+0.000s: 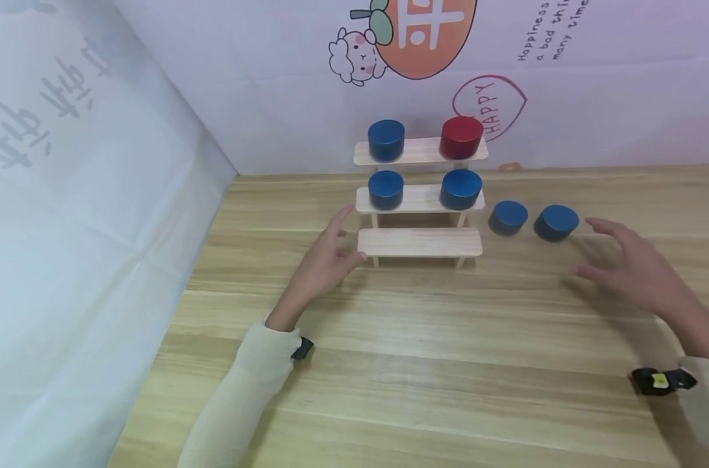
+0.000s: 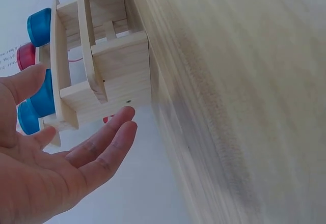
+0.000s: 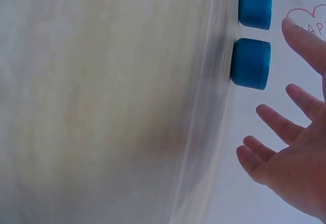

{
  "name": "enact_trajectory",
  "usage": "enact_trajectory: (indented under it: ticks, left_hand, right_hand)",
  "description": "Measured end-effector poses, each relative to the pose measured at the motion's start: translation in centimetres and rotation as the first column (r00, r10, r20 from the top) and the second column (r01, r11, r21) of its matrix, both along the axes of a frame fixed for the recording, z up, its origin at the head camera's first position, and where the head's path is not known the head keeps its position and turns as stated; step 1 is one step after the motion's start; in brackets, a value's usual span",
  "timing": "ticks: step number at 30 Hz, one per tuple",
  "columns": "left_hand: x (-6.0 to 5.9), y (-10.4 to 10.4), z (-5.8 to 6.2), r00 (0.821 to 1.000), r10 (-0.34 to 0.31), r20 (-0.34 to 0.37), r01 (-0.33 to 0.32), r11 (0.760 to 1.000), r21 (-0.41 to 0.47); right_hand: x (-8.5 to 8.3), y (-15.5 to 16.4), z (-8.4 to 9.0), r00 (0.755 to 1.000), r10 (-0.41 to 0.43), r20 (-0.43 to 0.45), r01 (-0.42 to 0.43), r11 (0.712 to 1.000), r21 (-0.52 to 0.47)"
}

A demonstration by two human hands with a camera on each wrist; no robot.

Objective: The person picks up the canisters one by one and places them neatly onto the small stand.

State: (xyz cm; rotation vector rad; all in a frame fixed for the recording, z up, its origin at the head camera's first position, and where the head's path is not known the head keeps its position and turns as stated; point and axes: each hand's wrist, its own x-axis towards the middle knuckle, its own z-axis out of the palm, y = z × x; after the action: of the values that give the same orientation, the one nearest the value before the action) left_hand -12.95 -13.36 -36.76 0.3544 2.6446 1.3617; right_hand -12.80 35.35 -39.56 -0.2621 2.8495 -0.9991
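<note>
A three-step wooden stand [image 1: 420,242] rests on the table against the backdrop. Its top step carries a blue round tin [image 1: 386,140] and a red round tin [image 1: 462,138]. Two more blue tins, one on the left [image 1: 386,190] and one on the right [image 1: 461,189], sit on the middle step, while the lowest step is bare. My left hand [image 1: 322,263] is at the stand's left end, fingers spread, thumb by the lowest step; whether it touches is unclear. My right hand [image 1: 638,270], fingers spread and holding nothing, is just right of a blue tin [image 1: 556,223] on the table.
Another blue tin [image 1: 508,218] stands on the table between the stand and the tin nearest my right hand. A printed white cloth [image 1: 284,97] hangs behind, and pale cloth [image 1: 85,227] borders the left side. Wood-grain table [image 1: 413,364] stretches in front.
</note>
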Motion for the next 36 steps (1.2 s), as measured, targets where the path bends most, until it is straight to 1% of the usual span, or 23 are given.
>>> enact_trajectory:
  ticks: [4,10,14,20,24,27,31,36]
  left_hand:
    - [0.2,0.0,-0.1,1.0,0.011,-0.003,-0.011,1.0,-0.02]
    - [0.2,-0.1,0.2,0.997,0.073,0.002,-0.073,0.994,-0.086]
    - [0.1,-0.2,0.0,0.998,0.056,0.004,-0.056,0.994,-0.095]
    - [0.1,-0.2,-0.6,0.999,0.032,0.006,-0.031,0.992,-0.123]
    - [-0.1,0.0,-0.5,1.0,0.023,0.009,-0.022,0.987,-0.158]
    - [-0.4,0.1,-0.4,1.0,0.015,-0.003,-0.015,0.982,-0.19]
    - [-0.8,0.1,-0.4,1.0,0.019,-0.013,-0.021,0.977,-0.212]
    - [-1.0,0.1,-0.6,1.0,0.027,0.01,-0.024,0.975,-0.22]
  right_hand:
    - [-0.3,0.4,0.0,1.0,-0.003,0.021,0.003,1.0,0.003]
    - [-1.0,1.2,-0.2,0.999,0.053,0.006,-0.053,0.999,0.001]
    - [-1.2,1.3,-0.3,0.998,0.058,0.001,-0.058,0.998,-0.001]
    - [-1.6,1.3,-0.5,1.0,0.009,0.009,-0.009,1.0,0.007]
    - [-2.0,1.7,-0.2,0.999,0.005,0.039,-0.006,1.0,0.017]
    - [-2.3,1.9,-0.1,0.998,0.008,0.056,-0.01,1.0,0.022]
    - [-2.9,2.0,0.1,0.998,0.012,0.069,-0.014,1.0,0.028]
    - [-3.7,2.0,0.3,0.994,0.017,0.104,-0.02,0.999,0.029]
